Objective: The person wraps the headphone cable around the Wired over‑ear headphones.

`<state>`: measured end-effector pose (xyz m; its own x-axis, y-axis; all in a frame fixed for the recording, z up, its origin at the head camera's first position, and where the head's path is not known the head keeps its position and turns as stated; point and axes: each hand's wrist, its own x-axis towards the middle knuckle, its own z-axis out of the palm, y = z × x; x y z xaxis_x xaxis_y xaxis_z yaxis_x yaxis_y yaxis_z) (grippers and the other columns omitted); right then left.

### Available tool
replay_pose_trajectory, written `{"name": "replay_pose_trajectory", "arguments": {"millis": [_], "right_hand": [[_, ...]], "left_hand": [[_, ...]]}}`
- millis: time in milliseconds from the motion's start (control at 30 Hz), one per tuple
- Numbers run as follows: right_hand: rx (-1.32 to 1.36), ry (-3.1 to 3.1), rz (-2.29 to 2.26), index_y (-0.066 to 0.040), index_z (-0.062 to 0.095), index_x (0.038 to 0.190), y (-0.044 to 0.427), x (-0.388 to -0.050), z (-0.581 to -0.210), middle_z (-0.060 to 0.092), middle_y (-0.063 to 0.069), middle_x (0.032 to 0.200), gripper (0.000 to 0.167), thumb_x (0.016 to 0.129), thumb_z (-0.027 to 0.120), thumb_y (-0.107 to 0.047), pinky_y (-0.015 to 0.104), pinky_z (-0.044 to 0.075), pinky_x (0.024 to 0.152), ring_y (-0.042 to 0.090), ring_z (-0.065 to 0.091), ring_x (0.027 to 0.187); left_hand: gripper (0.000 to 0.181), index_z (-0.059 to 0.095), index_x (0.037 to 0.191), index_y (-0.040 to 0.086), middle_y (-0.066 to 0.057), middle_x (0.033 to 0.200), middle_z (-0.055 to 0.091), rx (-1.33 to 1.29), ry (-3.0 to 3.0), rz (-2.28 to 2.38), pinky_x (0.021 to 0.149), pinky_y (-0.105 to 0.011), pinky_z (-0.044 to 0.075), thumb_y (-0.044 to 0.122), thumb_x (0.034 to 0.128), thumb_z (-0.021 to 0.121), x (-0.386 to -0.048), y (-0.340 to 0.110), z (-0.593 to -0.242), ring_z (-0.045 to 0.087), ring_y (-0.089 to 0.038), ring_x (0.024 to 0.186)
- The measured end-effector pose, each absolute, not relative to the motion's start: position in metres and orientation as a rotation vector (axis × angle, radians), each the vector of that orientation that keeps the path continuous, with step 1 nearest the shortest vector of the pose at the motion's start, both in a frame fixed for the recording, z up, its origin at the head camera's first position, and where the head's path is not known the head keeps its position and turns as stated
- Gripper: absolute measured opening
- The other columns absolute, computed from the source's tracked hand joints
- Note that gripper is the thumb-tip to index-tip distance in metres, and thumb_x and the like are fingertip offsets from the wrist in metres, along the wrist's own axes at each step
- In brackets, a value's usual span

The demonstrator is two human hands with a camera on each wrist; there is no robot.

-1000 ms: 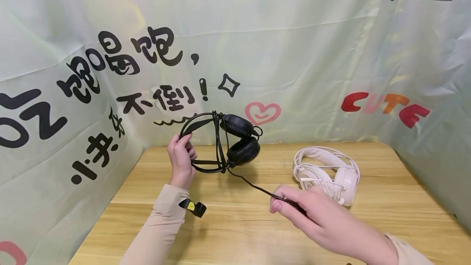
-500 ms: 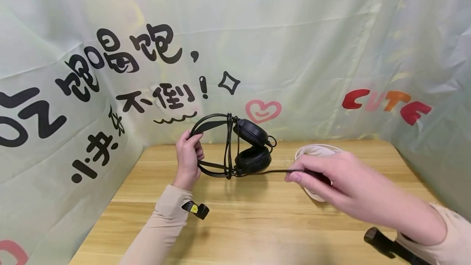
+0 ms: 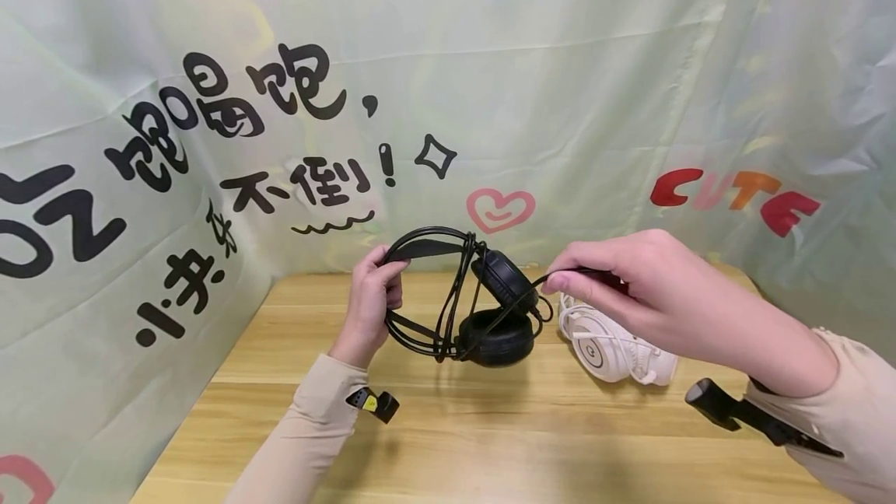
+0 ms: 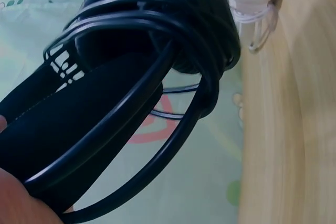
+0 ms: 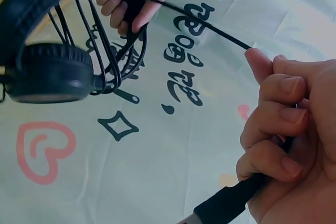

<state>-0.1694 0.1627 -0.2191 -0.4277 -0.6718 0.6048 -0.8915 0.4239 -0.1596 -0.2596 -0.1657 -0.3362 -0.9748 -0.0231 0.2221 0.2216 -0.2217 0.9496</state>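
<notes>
My left hand (image 3: 371,298) grips the headband of the black headphones (image 3: 500,337), which hang above the table with the ear cups to the right. Several turns of black cable (image 3: 455,294) wrap around the two sides of the headband. My right hand (image 3: 644,298) pinches the free stretch of that cable between thumb and forefinger, its other fingers curled over it. A plug (image 5: 226,203) on the cable's end sticks out below the right palm in the right wrist view. In the left wrist view the headband (image 4: 79,124) and the wound cable fill the middle.
White headphones (image 3: 609,348) with their own cable lie on the wooden table (image 3: 455,434), behind and below my right hand. A printed cloth (image 3: 581,123) hangs around the back and sides of the table.
The black headphones have shifted right and slightly down with my left hand. My right hand has moved right and up, and the cable now runs up across the ear cups.
</notes>
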Motion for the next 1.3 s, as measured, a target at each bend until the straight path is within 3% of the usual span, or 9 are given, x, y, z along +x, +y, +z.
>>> {"name": "replay_pose_trajectory", "arguments": {"millis": [333, 600, 1300], "right_hand": [[1.287, -2.247, 0.683, -0.030, 0.076, 0.103, 0.162, -0.182, -0.213, 0.067, -0.026, 0.084, 0.024, 0.097, 0.078, -0.007, 0.012, 0.041, 0.059, -0.008, 0.044, 0.061], [1.252, -2.278, 0.714, -0.031, 0.076, 0.100, 0.161, -0.193, -0.214, 0.051, -0.024, 0.071, 0.025, 0.096, 0.078, -0.006, 0.015, 0.037, 0.055, -0.006, 0.036, 0.056], [1.097, -2.447, 1.013, -0.027, 0.076, 0.098, 0.156, -0.226, -0.244, 0.059, -0.011, 0.074, 0.014, 0.105, 0.071, -0.016, 0.025, 0.042, 0.058, 0.007, 0.043, 0.059]], "left_hand": [[0.010, 0.054, 0.089, 0.010, 0.009, 0.056, 0.027, -0.443, -2.048, -2.323, 0.046, -0.021, 0.020, 0.009, 0.0983, 0.059, -0.249, -0.162, -0.330, 0.022, -0.006, 0.046], [0.007, 0.055, 0.091, 0.009, 0.008, 0.056, 0.030, -0.634, -2.128, -2.350, 0.048, -0.022, 0.022, 0.007, 0.0970, 0.056, -0.242, -0.160, -0.330, 0.023, -0.008, 0.048], [0.009, 0.051, 0.092, 0.010, 0.003, 0.061, 0.029, -1.183, -2.066, -2.437, 0.050, -0.029, 0.017, 0.001, 0.0933, 0.049, -0.234, -0.162, -0.335, 0.021, -0.014, 0.052]]}}
